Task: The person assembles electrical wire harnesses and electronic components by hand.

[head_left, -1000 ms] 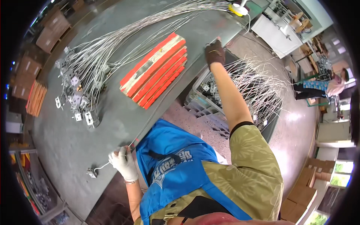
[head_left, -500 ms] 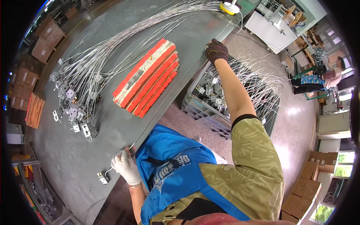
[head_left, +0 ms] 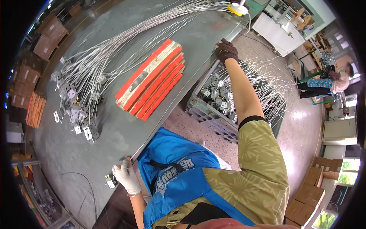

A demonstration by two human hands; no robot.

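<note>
A thin grey cable (head_left: 170, 108) runs taut along the table's near edge between my two hands. My left hand (head_left: 126, 177), in a white glove, pinches the cable close to its near end. Beside it on the table lies a small metal connector box (head_left: 110, 181), at the cable's end. My right hand (head_left: 226, 50), in a dark knit glove, is stretched far out to the table's far right edge and closed around the cable. On the table between them sits a stack of red-edged strips (head_left: 150, 82).
Several metal boxes (head_left: 74, 110) with a long bundle of white cables (head_left: 152, 26) lie at the left and back. A grey crate (head_left: 211, 118) of similar parts stands right of the table. A white and yellow device (head_left: 237, 8) sits at the far corner. Another person (head_left: 320, 86) works at the far right.
My left hand has shifted slightly nearer to me, and the small connector box has come closer to it. The right hand has moved a little to the right and nearer.
</note>
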